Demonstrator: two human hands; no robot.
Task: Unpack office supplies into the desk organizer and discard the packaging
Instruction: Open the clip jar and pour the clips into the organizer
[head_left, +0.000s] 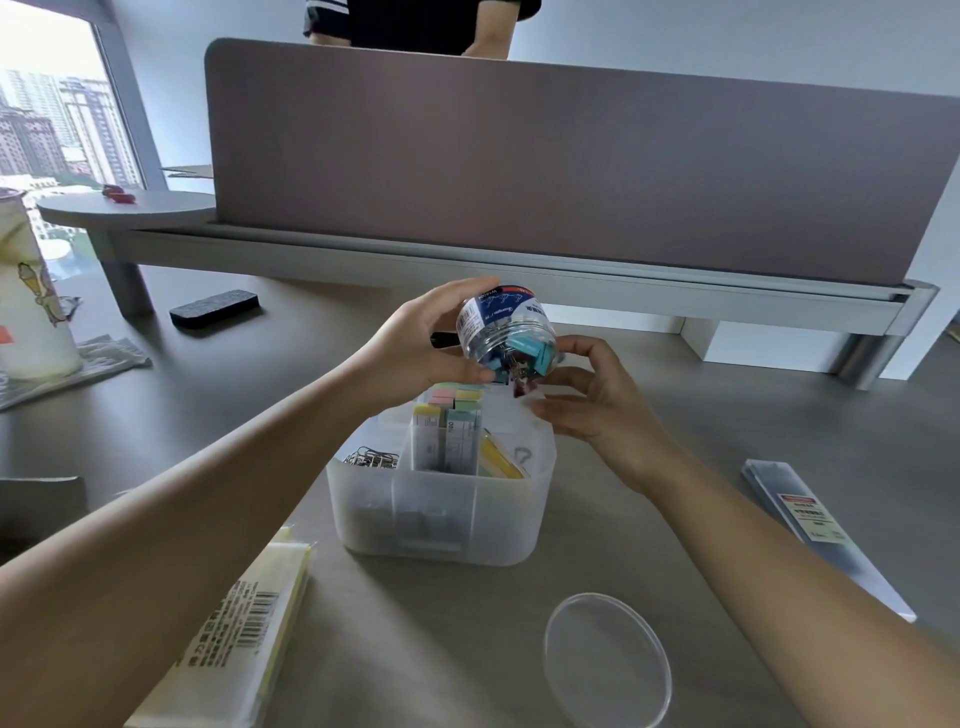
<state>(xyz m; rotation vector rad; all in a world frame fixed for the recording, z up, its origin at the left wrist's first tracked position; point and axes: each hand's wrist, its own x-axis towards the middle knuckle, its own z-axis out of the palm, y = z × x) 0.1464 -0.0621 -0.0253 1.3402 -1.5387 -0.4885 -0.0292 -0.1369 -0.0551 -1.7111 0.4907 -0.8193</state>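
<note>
The left hand (415, 348) grips a clear jar (501, 332) of binder clips (530, 356), tipped mouth-down over the organizer (441, 519) on the bench (467, 623). The right hand (597, 400) hovers at the jar's mouth, fingers loosely curled, holding nothing. The organizer holds paper clips (371, 458) and pastel sticky notes (452, 415). The jar's lid (608, 660) lies near the organizer; packaging (244, 639) lies beside the left forearm.

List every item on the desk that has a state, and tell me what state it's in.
Clip jar: open, tipped over organizer, gripped by left hand.
Jar lid: off, flat on desk.
Organizer: upright, partly filled.
Right hand: fingers loosely curled at jar mouth.
</note>
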